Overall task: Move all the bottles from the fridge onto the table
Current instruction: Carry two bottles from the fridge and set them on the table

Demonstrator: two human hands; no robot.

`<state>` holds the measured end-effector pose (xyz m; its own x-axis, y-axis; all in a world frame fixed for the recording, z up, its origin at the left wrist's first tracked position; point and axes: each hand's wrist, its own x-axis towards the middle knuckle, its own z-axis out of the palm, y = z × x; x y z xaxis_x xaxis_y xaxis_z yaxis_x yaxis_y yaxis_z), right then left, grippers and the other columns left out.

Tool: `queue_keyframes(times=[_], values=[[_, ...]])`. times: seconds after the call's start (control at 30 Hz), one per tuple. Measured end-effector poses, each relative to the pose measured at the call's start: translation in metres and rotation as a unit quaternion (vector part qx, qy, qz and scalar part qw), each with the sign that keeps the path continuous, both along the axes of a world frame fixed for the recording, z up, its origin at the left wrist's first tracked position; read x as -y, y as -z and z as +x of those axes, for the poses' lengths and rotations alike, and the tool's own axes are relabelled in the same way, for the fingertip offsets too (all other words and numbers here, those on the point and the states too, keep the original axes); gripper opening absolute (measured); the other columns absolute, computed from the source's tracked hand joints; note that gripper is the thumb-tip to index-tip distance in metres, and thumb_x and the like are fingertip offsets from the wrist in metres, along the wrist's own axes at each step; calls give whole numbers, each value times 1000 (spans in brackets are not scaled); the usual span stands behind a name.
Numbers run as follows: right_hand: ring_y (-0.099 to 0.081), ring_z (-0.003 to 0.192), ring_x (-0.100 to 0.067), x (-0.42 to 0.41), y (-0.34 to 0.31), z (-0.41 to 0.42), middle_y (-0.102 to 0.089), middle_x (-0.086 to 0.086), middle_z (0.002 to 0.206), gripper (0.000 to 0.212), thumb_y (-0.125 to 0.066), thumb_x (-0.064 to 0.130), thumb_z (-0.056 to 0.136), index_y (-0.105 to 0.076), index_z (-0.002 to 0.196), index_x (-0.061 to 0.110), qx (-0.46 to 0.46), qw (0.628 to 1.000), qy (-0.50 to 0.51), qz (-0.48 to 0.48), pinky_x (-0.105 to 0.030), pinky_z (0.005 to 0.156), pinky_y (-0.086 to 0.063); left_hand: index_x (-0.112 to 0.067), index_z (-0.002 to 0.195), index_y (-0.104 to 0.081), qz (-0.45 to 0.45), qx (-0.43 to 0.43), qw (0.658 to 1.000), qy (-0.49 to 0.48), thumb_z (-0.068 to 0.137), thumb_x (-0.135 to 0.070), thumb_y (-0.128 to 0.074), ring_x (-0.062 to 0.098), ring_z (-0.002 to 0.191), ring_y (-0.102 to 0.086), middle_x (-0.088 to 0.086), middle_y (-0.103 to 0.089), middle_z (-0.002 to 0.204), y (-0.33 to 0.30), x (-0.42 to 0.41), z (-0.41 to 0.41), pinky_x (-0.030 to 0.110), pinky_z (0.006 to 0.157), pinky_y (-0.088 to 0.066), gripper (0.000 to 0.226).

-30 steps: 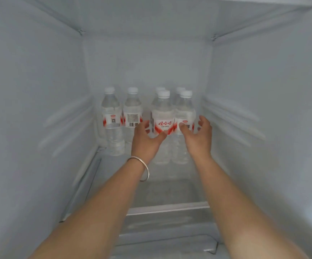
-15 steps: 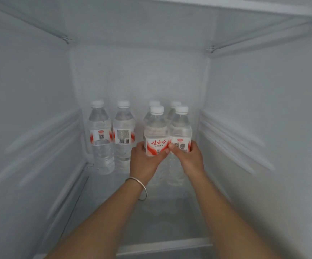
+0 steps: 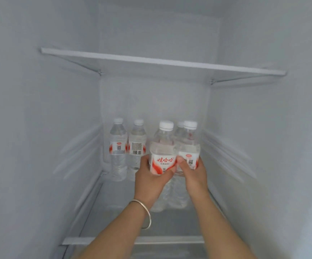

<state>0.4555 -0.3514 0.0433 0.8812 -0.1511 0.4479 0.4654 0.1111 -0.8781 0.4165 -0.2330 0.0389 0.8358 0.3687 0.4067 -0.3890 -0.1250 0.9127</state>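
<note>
We see clear, glossy plastic bottles (image 3: pixel 162 146) with matt white caps (image 3: pixel 166 125) and shiny printed labels (image 3: pixel 163 162). The fridge walls (image 3: pixel 39 128) look smooth, matt white plastic; the shelf (image 3: pixel 162 61) is glass; the bangle (image 3: pixel 146 214) is polished metal.

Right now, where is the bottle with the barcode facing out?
In the head view the barcode bottle stands at the back of the fridge shelf, left of centre, between the far-left bottle and the bottle in the left hand.
</note>
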Motion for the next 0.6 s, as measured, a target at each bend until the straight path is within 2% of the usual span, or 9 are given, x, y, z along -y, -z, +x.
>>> queue_keyframes(times=[0.1, 0.23, 0.37, 0.47, 0.53, 0.6], values=[[-68, 88, -12, -1, -5, -41, -71, 2, 97, 30, -71, 26, 77, -60, 105, 21, 3, 1000, -17, -5, -16, 62, -51, -34, 96, -52, -10, 7, 999, 38, 49, -44, -84, -6, 76, -66, -19, -69, 84, -4, -6, -38, 9, 58, -49, 57], [-69, 82, -6, -7, 5, -113, -73, 9, 90, 20, -70, 33, 78, -63, 96, 28, 14, 1000, -20, -13, -13, 61, -51, -31, 95, -52, -9, -5, 997, 74, 59, -31, -85, -8, 73, -65, -14, -68, 86, 1, -15, -99, 7, 53, -47, 49], [-68, 74, -2, -8, 21, -193, -73, 13, 79, 18, -73, 32, 76, -65, 90, 24, 8, 999, 47, -15, -11, 58, -49, -27, 99, -54, -15, -21, 989, 143, 59, -35, -86, -2, 72, -68, -8, -71, 87, 16, -19, -174, 9, 54, -48, 51], [-66, 64, 1, 0, 25, -253, -71, 16, 70, 14, -71, 39, 66, -66, 78, 33, 14, 994, 106, -31, -12, 54, -47, -22, 101, -57, -5, -27, 981, 191, 47, -54, -79, 4, 78, -69, -3, -72, 92, 22, -15, -227, 15, 61, -51, 67], [-66, 65, 2, 9, 25, -293, -70, 19, 73, 25, -68, 53, 59, -63, 81, 41, 9, 990, 132, -42, -10, 52, -46, -24, 101, -57, -10, -29, 976, 217, 41, -61, -76, 6, 81, -69, -3, -72, 93, 22, -7, -258, 16, 64, -51, 73], [-66, 68, 1, 24, 26, -331, -71, 14, 78, 49, -66, 65, 50, -60, 88, 34, -12, 985, 169, -35, -11, 53, -47, -25, 101, -58, -10, -30, 968, 250, 41, -61, -75, 5, 80, -69, -4, -72, 92, 21, 5, -287, 13, 62, -50, 72]])
